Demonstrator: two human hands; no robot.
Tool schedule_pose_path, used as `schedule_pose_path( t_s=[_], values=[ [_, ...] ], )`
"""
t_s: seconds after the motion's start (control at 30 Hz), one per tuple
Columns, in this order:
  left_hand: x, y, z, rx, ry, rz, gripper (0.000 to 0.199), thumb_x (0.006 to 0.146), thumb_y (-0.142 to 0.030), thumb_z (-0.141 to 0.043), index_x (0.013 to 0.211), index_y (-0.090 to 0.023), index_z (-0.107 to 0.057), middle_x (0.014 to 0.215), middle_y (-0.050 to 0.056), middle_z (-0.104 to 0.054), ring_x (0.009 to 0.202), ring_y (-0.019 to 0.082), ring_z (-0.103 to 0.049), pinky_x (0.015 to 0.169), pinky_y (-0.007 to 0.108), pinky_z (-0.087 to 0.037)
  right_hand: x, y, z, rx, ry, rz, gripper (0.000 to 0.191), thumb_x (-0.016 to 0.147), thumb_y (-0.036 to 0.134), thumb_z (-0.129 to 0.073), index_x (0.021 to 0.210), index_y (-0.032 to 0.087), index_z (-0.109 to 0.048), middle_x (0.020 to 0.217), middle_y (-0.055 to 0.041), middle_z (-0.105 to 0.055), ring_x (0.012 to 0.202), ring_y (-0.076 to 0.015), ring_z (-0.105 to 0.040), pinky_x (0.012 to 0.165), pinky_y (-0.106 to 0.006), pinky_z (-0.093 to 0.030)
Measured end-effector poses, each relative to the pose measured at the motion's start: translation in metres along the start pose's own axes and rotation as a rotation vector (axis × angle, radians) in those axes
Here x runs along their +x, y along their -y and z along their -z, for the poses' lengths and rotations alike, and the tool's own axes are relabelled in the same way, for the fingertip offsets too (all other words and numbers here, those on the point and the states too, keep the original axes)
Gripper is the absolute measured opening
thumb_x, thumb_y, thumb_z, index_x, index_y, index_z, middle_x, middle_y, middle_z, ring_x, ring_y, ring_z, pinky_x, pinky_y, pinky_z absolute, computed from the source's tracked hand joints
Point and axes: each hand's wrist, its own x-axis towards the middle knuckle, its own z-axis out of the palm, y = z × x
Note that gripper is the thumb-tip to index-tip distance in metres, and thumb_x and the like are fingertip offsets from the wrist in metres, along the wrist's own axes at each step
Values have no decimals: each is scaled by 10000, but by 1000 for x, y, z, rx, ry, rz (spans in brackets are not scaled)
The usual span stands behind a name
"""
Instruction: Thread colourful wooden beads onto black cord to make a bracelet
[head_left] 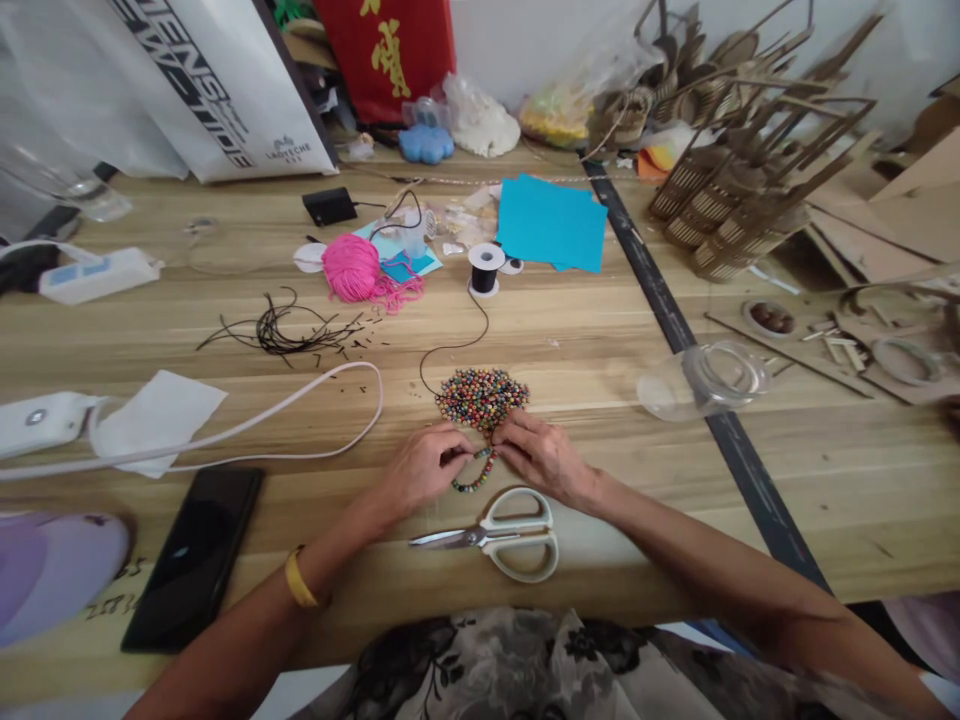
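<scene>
Head view: on the wearer's side of a bead pile (484,392), a curved bead strand (469,488) lies between 2 bare hands. The left hand (421,468) pinches its left end; the right hand (551,462) pinches its right end, neither clearly nearer. Its bend points toward the wearer, its ends toward the pile, long axis slanting rightward to the pile. Scissors (474,537) lie farther from the pile, blades left.

One beaded loop (472,488), one pair of scissors (472,537), one phone (193,560), one yarn ball (350,268), one wristband (298,578)
</scene>
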Motion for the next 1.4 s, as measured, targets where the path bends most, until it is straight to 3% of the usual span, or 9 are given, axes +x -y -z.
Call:
schedule_pose_path(
  t_s=[0.23,0.57,0.73,1.4],
  values=[
    [2,8,-4,-33,-6,-57,103,822,-136,-607,822,-150,-709,793,44,-664,750,157,-592,708,277,-450,3,-8,1,101,3,4,80,886,134,-535,880,175,-604,850,-46,-587,747,-148,-567,665,-236,-437],
    [3,15,-10,19,-130,-292,143,856,-164,-582,869,-159,-724,823,65,-664,818,176,-561,771,318,-453,6,-9,5,117,25,0,78,876,138,-540,849,164,-608,790,-36,-563,684,-134,-530,622,-223,-416],
    [6,16,-8,-11,-79,-360,165,860,-149,-571,900,-151,-730,820,65,-642,805,167,-547,752,299,-449,7,-8,5,107,29,-9,71,868,134,-544,843,162,-604,787,-32,-555,672,-130,-527,611,-219,-408],
    [9,19,-3,44,17,-351,226,902,-195,-514,968,-168,-728,784,59,-619,781,164,-532,715,286,-429,8,-7,6,113,21,-27,61,845,116,-575,818,162,-605,763,-19,-540,638,-122,-510,576,-214,-381]
  ],
)
